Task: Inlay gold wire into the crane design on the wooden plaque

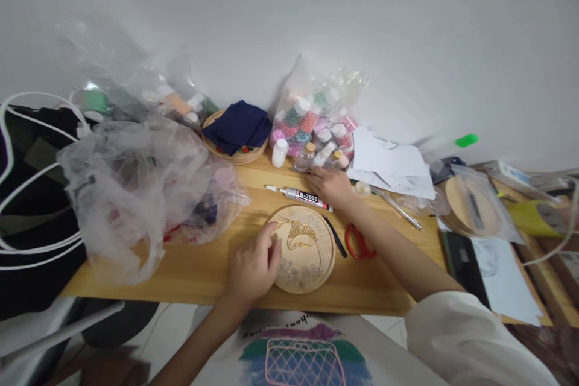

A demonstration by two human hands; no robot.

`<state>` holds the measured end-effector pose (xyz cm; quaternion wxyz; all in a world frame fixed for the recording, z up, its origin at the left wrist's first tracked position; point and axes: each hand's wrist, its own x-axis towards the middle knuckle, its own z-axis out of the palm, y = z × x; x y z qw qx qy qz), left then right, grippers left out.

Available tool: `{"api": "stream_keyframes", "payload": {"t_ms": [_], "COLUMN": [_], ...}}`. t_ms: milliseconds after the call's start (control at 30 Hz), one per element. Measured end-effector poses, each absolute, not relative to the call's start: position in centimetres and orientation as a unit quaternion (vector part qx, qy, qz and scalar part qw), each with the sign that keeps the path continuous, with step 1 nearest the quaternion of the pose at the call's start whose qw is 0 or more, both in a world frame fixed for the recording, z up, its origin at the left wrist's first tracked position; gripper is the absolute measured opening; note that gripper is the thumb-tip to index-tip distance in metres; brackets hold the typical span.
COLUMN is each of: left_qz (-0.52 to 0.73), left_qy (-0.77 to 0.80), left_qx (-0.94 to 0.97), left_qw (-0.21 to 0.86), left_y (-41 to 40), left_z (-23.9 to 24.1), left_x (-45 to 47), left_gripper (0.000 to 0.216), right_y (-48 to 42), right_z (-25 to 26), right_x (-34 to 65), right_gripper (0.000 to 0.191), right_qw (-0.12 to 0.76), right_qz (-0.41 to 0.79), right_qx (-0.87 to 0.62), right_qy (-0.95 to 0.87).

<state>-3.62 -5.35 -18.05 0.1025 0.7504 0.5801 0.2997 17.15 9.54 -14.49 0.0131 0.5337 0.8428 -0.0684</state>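
Note:
A round wooden plate point(302, 265) with a bird drawn on it, partly covered in gold, lies near the table's front edge. My left hand point(254, 266) is closed at its left rim, thumb and finger curled over the edge. Beyond the plate, my right hand point(332, 187) reaches to the small bottles, its fingers bent together. Just behind those fingers leans a white bottle point(324, 153); whatever they pinch is hidden. A B-7000 glue tube point(301, 196) lies between the hands. Black tweezers point(335, 236) and red-handled scissors point(357, 241) are right of the plate.
Plastic bags point(136, 175) crowd the left side. At the back stand a bag of coloured jars point(307, 111), a white bottle point(280, 152), and corked glass bottles point(304, 158). Dark blue cloth point(239, 125) covers a wooden round. Papers point(389, 160) and a silver pen-like tool point(400, 210) lie right.

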Motion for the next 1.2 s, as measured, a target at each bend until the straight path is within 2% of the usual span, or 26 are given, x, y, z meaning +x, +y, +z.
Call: {"api": "stream_keyframes", "payload": {"t_ms": [167,400,567,700,833,933,1033,1200], "left_qz": [0.271,0.275,0.281,0.259,0.274,0.300,0.325,0.356], "left_qy": [0.602,0.607,0.600,0.542,0.486,0.486,0.503,0.539], "left_qx": [0.733,0.697,0.707,0.749,0.762,0.748,0.733,0.712], "left_qw": [0.164,0.263,0.247,0.280,0.330,0.338,0.322,0.276], "left_y": [-5.6,-5.3,-2.7,0.4,2.4,2.7,2.5,2.9], "left_z": [-18.0,-16.7,-14.4,-12.9,-12.9,-13.8,-14.9,-15.7], "left_x": [-3.7,-4.1,-3.8,-2.0,-0.2,0.4,0.3,-0.8], "left_gripper": [0.031,0.031,0.026,0.021,0.019,0.019,0.016,0.013], "right_y": [8.7,5.3,3.6,2.9,2.5,2.6,3.0,3.8], "right_z": [-14.7,-15.7,-16.3,-15.8,-15.6,-15.7,-15.7,-15.3], "right_x": [17.7,18.2,18.4,18.3,18.2,18.5,19.2,19.3], "right_gripper": [0.025,0.023,0.032,0.039,0.043,0.036,0.027,0.027], "right_qw": [-0.106,-0.285,-0.360,-0.377,-0.375,-0.361,-0.336,-0.228], "right_qz": [-0.137,-0.296,-0.428,-0.501,-0.506,-0.454,-0.348,-0.222], "right_qx": [0.566,0.576,0.548,0.520,0.518,0.553,0.616,0.669], "right_qy": [0.806,0.707,0.622,0.579,0.578,0.598,0.621,0.672]}}
